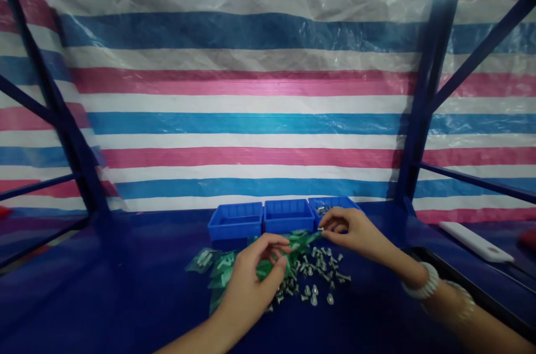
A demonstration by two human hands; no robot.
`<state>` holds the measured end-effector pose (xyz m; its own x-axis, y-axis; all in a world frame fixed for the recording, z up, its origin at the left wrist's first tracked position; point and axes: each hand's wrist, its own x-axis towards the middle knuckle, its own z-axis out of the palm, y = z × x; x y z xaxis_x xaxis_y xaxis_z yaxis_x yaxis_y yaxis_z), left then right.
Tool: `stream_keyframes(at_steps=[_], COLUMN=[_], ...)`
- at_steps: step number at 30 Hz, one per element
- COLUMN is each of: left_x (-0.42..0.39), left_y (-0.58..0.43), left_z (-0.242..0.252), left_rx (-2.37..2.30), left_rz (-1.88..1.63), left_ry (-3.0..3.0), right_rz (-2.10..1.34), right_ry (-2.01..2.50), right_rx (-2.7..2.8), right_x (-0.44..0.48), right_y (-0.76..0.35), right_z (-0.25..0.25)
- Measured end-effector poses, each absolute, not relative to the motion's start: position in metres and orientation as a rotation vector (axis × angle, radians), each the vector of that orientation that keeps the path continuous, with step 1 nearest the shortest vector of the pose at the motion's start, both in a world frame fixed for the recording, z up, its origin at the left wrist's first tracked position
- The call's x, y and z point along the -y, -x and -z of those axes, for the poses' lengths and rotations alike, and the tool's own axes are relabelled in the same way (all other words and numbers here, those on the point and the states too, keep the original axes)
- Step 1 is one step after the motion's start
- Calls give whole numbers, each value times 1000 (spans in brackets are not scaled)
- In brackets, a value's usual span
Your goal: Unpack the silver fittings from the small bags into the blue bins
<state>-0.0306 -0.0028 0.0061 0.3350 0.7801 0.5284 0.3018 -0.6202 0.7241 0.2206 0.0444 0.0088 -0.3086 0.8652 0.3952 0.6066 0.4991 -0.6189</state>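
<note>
My right hand [349, 231] pinches a small metal screw [320, 229] between thumb and fingertips, at the front edge of the right blue bin [335, 201]. My left hand [257, 276] hovers over the pile of green plastic bags [224, 270], its fingers loosely curled and the thumb apart from them. Nothing shows in its grasp, though the palm side is partly hidden. Loose metal screws [322, 264] lie scattered between and in front of my hands. Small metal parts are also in the right bin, partly covered by my right hand.
Two more blue bins, the left one [235, 230] and the middle one [288, 224], stand in the same row. A clear bag [204, 259] lies left of the green ones. At right are a white device [476, 242] and a dark flat object beneath my right forearm. Blue posts [427, 80] frame the table.
</note>
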Motion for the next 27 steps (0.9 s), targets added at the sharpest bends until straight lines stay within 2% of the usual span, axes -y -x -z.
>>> stream_keyframes(at_steps=[4,14,24,27], left_x=[2,17,22,21], left_y=[18,24,24,25], left_z=[-4,8,1,-1], left_rx=[-900,-834,-750,-759], left_rz=[-1103,-1002,-1001,-1094], left_ry=[-1650,-1231,-1303,-1461], right_rz=[-793,-712,-621,-828], right_ry=[892,750,637,671], right_rx=[1836,1834,1815,1742], right_x=[-18,12,19,21], right_y=[-185,-160,-158,-156], right_z=[-23,6,3,5])
